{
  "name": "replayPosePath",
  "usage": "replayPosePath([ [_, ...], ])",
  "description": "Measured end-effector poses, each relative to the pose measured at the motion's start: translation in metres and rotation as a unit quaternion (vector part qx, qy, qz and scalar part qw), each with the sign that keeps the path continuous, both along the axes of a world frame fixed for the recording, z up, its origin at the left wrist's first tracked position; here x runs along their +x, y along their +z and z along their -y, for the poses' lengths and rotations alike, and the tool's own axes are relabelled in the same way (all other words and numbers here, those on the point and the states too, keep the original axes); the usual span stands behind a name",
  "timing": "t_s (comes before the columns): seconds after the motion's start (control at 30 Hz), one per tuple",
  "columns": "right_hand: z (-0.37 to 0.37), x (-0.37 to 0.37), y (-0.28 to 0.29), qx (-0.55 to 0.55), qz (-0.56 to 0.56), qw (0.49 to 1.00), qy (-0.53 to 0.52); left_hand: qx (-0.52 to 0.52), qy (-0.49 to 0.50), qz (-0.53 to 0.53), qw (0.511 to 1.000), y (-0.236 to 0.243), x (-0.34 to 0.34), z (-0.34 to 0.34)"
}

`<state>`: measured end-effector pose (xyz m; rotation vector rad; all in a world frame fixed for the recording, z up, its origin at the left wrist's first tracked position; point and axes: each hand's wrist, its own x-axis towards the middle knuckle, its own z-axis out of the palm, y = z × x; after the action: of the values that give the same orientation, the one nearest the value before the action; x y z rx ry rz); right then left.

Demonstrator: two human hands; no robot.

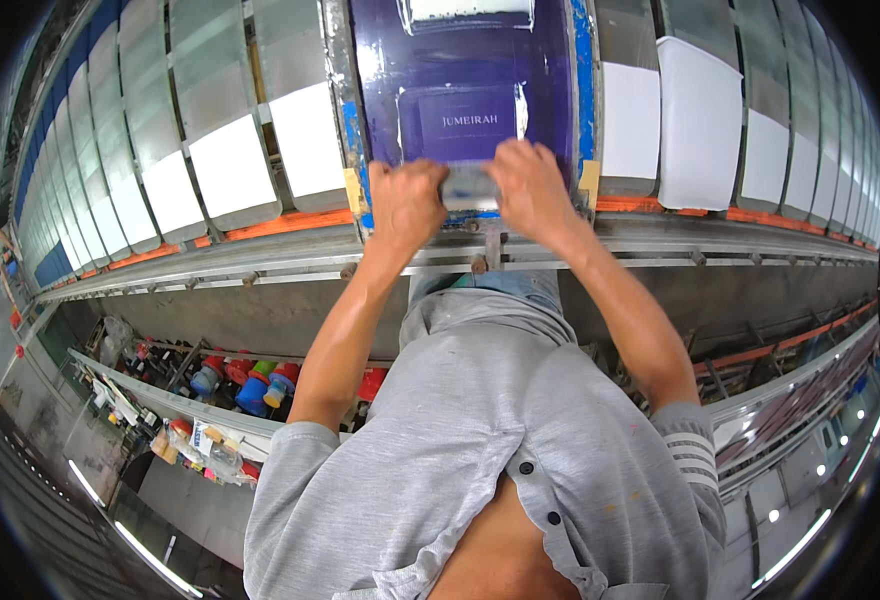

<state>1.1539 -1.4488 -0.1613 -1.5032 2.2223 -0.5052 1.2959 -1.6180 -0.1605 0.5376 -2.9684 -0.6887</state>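
A screen-printing frame with blue-taped edges lies in front of me. Its mesh is dark purple and glossy, with pale lettering and a fainter outlined rectangle around it. Over the near end of the frame, my left hand and my right hand are closed on the two ends of a short squeegee. Motion blurs the squeegee, and my fingers cover its ends. White streaks and glare mark the mesh beyond my hands.
White sheets lie on a long row of metal pallets to both sides; one sheet on the right sits askew. A metal rail runs along the near edge. Behind me on the left, a shelf holds colourful containers.
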Motion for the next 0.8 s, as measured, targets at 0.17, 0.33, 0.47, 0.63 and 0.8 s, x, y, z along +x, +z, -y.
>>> replayPosePath([
  [0.17, -0.01, -0.033, 0.01, -0.097, 0.189, 0.972, -0.102, 0.072, 0.018, 0.198, 0.977, 0.004, 0.014, 0.024],
  [0.33, -0.018, -0.104, -0.05, -0.061, -0.147, 0.927, -0.338, 0.184, -0.022, 0.416, 0.89, -0.008, -0.054, 0.047],
  [0.47, -0.016, -0.115, -0.069, -0.004, -0.14, 0.926, -0.351, 0.213, -0.065, 0.433, 0.873, -0.002, -0.083, 0.078],
  [0.63, -0.012, -0.116, -0.058, -0.042, -0.126, 0.922, -0.364, 0.127, 0.023, 0.311, 0.942, 0.032, -0.115, 0.099],
  [0.8, -0.015, -0.116, -0.059, -0.058, -0.109, 0.918, -0.376, 0.013, 0.037, 0.031, 0.999, -0.003, -0.056, 0.038],
])
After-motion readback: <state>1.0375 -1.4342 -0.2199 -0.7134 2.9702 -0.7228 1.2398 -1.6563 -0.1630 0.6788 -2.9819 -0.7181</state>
